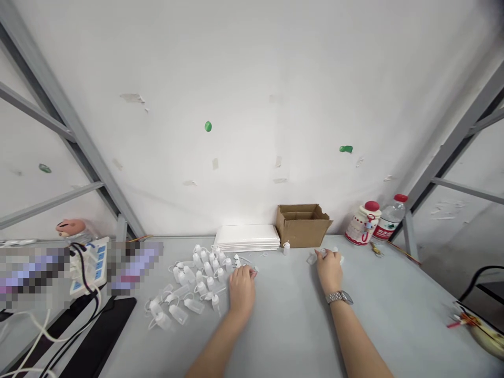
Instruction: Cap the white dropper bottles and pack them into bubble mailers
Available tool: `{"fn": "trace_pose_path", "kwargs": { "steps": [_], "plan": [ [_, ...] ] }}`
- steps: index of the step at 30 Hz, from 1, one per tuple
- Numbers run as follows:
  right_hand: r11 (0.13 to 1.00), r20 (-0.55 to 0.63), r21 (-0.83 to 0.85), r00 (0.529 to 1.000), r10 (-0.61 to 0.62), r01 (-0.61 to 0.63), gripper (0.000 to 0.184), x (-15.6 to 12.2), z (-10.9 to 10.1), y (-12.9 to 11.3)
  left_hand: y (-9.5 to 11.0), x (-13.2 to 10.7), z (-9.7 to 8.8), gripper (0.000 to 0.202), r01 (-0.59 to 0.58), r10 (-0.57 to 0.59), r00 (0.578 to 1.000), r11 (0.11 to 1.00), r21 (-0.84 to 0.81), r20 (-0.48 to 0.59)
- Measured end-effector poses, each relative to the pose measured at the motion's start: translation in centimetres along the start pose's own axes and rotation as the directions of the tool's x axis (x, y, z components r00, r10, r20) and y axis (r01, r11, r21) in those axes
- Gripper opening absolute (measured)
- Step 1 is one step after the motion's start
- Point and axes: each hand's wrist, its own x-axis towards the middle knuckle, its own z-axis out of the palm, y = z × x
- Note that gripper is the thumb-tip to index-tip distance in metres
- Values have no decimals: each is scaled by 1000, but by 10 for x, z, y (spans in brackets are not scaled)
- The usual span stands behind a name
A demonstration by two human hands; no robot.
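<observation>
Bottles (208, 269), head view?
— Clustered on the surface (287, 315), left of the left hand (241, 290), whose fingers curl at a small clear piece (256, 269); grip unclear.
— Right hand (329, 271)?
— Bent over translucent pieces (312, 259) near the carton (301, 234); cannot tell whether grasping.

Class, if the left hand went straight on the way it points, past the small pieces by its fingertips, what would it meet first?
The left hand would most likely meet the flat white stack, though depth is unclear.
</observation>
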Motion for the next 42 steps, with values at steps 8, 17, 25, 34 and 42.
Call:
{"fn": "trace_pose_path", "kwargs": {
  "steps": [8, 17, 25, 34, 42],
  "plan": [
    [845, -239, 464, 956, -171, 267, 49, -37, -17, -34, 4, 12, 2, 17, 458, -254, 889, 503, -733, 381],
    [545, 564, 784, 709, -423, -298, 48, -121, 7, -90, 8, 10, -15, 33, 538, -225, 816, -42, -842, 532],
    [669, 599, 726, 622, -504, -157, 48, -116, 9, -84, 11, 9, -21, 35, 493, -243, 843, -9, -870, 480],
    [639, 495, 765, 708, -504, -80, 51, -117, -2, -87, 5, 6, -12, 35, 403, -359, 887, 299, -865, 290],
    [673, 521, 738, 680, -516, -55, 44, -121, 2, -87, 4, 4, -9, 32, 375, -346, 904, 356, -856, 252]
  ]
}}
